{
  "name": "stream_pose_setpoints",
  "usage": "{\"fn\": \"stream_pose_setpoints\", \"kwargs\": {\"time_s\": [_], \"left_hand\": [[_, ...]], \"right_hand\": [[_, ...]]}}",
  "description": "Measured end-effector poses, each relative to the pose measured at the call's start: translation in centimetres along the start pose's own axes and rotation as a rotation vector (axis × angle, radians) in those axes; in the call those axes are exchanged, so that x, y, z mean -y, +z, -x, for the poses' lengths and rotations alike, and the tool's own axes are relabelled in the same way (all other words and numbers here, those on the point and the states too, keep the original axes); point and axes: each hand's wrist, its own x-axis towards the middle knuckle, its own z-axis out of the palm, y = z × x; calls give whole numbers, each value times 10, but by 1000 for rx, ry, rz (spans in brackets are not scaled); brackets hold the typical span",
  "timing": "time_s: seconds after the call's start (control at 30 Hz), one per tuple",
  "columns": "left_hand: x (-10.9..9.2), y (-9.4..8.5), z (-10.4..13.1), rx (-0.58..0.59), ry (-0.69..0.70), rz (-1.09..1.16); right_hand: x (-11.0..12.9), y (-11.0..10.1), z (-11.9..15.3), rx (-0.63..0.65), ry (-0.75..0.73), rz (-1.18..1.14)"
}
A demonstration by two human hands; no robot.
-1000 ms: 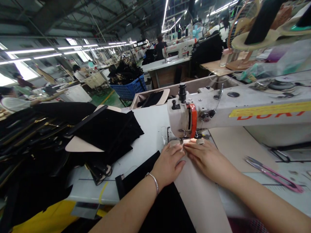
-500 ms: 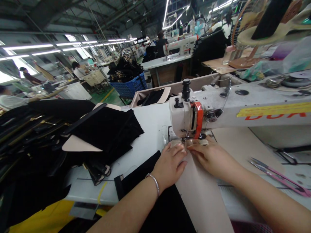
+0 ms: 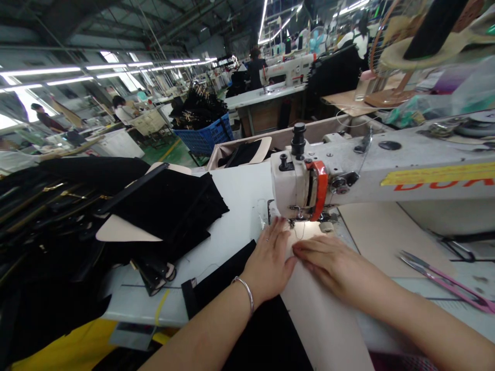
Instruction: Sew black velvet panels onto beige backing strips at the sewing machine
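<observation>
A sewing machine [image 3: 296, 185] with an orange guard stands in front of me, its needle area lit over a beige panel [image 3: 325, 319]. My left hand [image 3: 270, 257], with a silver bangle at the wrist, lies with fingers stretched out on the work just left of the presser foot. On the beige panel, below the needle area, rests my right hand [image 3: 328, 260], fingers outstretched and close together, their tips partly hidden. A black fabric piece [image 3: 251, 319] lies under my left wrist and forearm, against the panel's left side.
Black pieces with beige flaps [image 3: 166, 206] are heaped on the left. Pink-handled scissors [image 3: 444, 281] lie at the right on the table, near another beige sheet [image 3: 386, 237]. Behind the machine are a lined box [image 3: 220, 154] and a blue crate [image 3: 204, 139]. People work farther back.
My right hand has drawn back from the presser foot toward me, uncovering the lit beige panel. My left hand's fingers have straightened and shifted slightly left.
</observation>
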Motion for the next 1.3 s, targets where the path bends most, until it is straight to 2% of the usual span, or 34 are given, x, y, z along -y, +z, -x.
{"fn": "stream_pose_setpoints", "kwargs": {"time_s": [0.1,0.2,0.37,0.5,0.67,0.83,1.0,1.1,1.17,1.3], "left_hand": [[1,-2,-1,59,29,-19],[1,-4,-3,52,58,12],[0,-6,-2,31,62,48],[0,-3,-2,-39,34,43],[2,-1,-4,-13,91,2],[3,-1,-4,4,129,-38],[2,0,-2,-34,129,-47],[-1,-1,-2,-66,59,-31],[-2,-2,-2,-66,24,-28],[-1,-1,-2,-49,104,-80]], "right_hand": [[-3,-3,-1,-53,94,-24],[-10,2,-4,-143,184,42],[-8,16,-1,-74,95,101],[-9,15,8,-58,19,217],[-25,2,9,-251,238,439],[-26,1,0,-138,40,360],[-32,-3,-2,-250,154,399],[-24,-3,1,-156,-23,304],[-20,1,0,-97,-84,245],[-30,8,-9,-147,102,316]]}}
